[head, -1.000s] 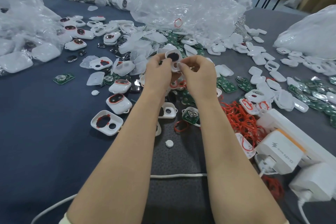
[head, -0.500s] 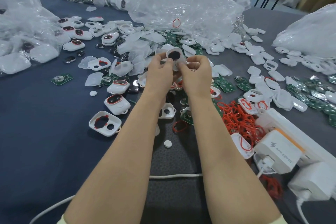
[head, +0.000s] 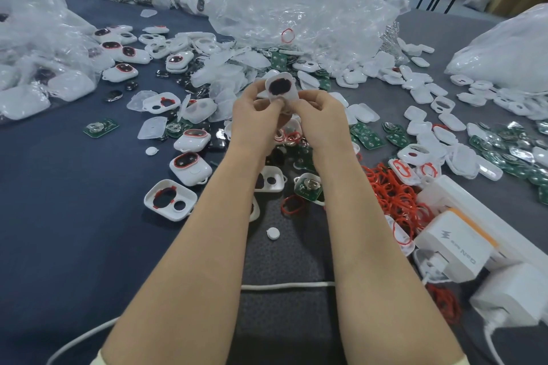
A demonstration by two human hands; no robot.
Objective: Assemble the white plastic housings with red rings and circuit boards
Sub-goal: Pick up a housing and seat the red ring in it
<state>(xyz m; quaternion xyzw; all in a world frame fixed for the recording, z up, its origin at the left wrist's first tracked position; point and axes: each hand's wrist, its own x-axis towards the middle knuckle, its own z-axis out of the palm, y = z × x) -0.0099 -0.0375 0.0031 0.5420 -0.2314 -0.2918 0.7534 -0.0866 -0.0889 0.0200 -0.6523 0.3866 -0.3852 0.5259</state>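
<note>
As my left hand (head: 255,120) and right hand (head: 323,120) pinch one housing (head: 280,87), few ringed housings (head: 191,164) lie left of it; most looks undone.

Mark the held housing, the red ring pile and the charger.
held housing (head: 280,87): head view, on its dark oval window.
red ring pile (head: 391,195): head view, middle of the heap.
charger (head: 450,243): head view, top face near the logo.
</note>
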